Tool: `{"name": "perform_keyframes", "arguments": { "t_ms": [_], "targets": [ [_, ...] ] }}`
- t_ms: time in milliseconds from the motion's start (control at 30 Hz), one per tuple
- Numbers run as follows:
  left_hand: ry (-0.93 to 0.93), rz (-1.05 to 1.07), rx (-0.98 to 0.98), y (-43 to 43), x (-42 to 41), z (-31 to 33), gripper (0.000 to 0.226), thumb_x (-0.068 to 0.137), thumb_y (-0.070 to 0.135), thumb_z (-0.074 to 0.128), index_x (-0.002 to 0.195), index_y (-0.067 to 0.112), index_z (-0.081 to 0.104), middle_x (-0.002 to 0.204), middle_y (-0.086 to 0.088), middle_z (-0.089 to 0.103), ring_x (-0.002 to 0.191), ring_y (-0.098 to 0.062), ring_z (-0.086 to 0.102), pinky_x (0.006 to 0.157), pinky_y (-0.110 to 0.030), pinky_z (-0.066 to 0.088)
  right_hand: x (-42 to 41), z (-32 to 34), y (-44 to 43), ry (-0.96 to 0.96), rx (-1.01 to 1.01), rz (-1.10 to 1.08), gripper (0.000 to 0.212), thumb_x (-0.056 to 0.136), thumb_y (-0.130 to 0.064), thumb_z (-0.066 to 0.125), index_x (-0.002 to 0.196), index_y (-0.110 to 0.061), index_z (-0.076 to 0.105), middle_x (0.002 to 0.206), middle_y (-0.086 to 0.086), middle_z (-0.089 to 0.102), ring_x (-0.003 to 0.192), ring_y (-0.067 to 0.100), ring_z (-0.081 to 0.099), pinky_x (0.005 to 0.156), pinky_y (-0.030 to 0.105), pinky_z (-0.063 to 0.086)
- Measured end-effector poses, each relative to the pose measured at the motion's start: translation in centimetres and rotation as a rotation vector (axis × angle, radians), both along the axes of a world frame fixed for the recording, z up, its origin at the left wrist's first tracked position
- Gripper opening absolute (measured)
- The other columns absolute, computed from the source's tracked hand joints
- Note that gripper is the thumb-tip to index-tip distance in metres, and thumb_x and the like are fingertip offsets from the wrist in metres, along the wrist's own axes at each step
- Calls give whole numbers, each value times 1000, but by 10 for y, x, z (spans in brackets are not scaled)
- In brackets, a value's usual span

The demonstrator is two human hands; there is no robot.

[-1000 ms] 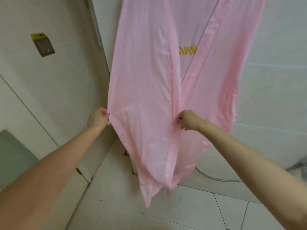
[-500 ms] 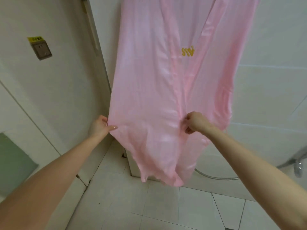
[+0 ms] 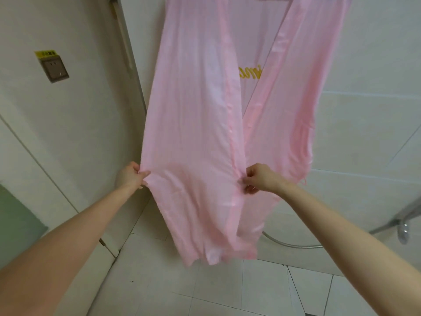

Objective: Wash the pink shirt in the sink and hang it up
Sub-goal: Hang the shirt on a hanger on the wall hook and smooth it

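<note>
Shirt (image 3: 193, 133) hangs against the wall from something above the frame; the hanger or rail isn't visible. Front is open: left panel forward, right panel (image 3: 293, 124) behind, yellow lettering (image 3: 250, 73) showing in the gap. Hem looks clear of the floor (image 3: 205, 290).

Risks, left to right:

- Socket (image 3: 53, 69) on the left wall, well apart from the shirt. If the cloth is wet, a hard snap could throw drops that way. Low odds, but I'd skip any shaking.
- Left hand (image 3: 131, 176) pinches the outer edge of the left panel low down, thumb and fingers closed on the cloth.
- The panel is stretched flat between the two hands. Main risk: the support is unseen, so a downward tug could pull the shirt off it. Then it lands on the floor and needs rewashing. Pull sideways, not down.
- Right hand (image 3: 259, 179) grips the inner front edge of the same panel, fingers curled round it. The cloth looks thin, so both hands hauling apart could strain that seam or stretch it out of shape.
- The right panel is bunched and creased along its far edge, with neither hand on it. Left like that it likely dries wrinkled, so it needs the same smoothing.
- Hose (image 3: 291, 244) loops low behind the hem, shower head (image 3: 403, 231) far right. A swinging hem could snag the hose or pick up dirty water.
</note>
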State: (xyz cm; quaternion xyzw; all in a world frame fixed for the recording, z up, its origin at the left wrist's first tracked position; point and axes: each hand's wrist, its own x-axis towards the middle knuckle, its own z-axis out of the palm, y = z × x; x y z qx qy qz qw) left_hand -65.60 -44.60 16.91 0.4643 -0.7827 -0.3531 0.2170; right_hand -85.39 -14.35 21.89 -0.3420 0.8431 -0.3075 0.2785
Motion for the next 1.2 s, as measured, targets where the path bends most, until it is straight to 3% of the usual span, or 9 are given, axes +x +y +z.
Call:
{"name": "perform_keyframes", "arguments": {
  "t_ms": [67,133,200,333,567,667,833,1067,1200],
  "targets": [
    [-12,2,-11,0,0,1,22,85,16,68,93,4,51,76,-16,65,50,-19,56,51,-25,42,0,-2,0,-33,-10,5,18,92,-10,60,76,-5,54,83,22,71,63,17,70,68,20,57],
    [-37,-2,-35,0,-1,2,23,84,16,70,90,5,51,79,-16,63,50,-19,54,48,-25,41,6,0,4,-420,4,166,22,92,-10,61,72,-10,53,86,29,69,74,26,72,81,34,58],
    [-75,-20,-33,-2,0,3,22,85,16,69,91,5,51,82,-15,62,53,-21,55,44,-20,43,8,6,4,-512,46,244,27,92,-8,60,66,-14,56,84,28,70,77,30,72,82,38,57],
    [-152,16,-107,-8,-1,6,17,83,14,68,93,8,56,91,-17,69,79,-32,66,71,-33,52,-14,-11,-12,244,41,-28,20,90,-6,54,71,-6,61,80,17,72,74,29,68,73,33,56],
    [-211,29,-151,-15,-15,13,20,78,8,61,98,11,60,87,-16,71,82,-30,67,73,-35,53,-30,-33,-27,149,-47,-146,17,92,-13,56,81,-4,65,82,14,66,67,25,67,62,34,57],
    [-224,58,-156,-14,-21,14,19,83,12,62,102,9,61,98,-17,69,91,-33,64,75,-34,49,-37,-38,-29,167,-24,-142,17,92,-17,55,78,-9,63,85,10,68,74,28,69,66,35,59],
    [-317,141,-166,-9,-32,13,26,94,17,51,117,8,58,120,-21,59,109,-37,57,87,-38,45,-46,-32,-26,314,-104,-234,26,87,-16,48,102,-22,68,96,3,72,86,28,68,77,40,56],
    [33,12,-522,18,-90,37,40,76,-3,63,115,2,58,122,-21,50,111,-40,49,87,-45,44,-59,21,-40,481,-451,-278,25,88,-15,49,101,-30,65,76,-8,70,68,21,66,70,35,53],
    [132,-228,-727,38,-126,53,66,70,8,68,133,17,50,147,-12,32,127,-28,32,103,-44,34,-54,48,-55,618,-654,-291,27,88,-13,52,102,-31,66,87,-11,67,66,4,55,68,30,48]
  ]
}}
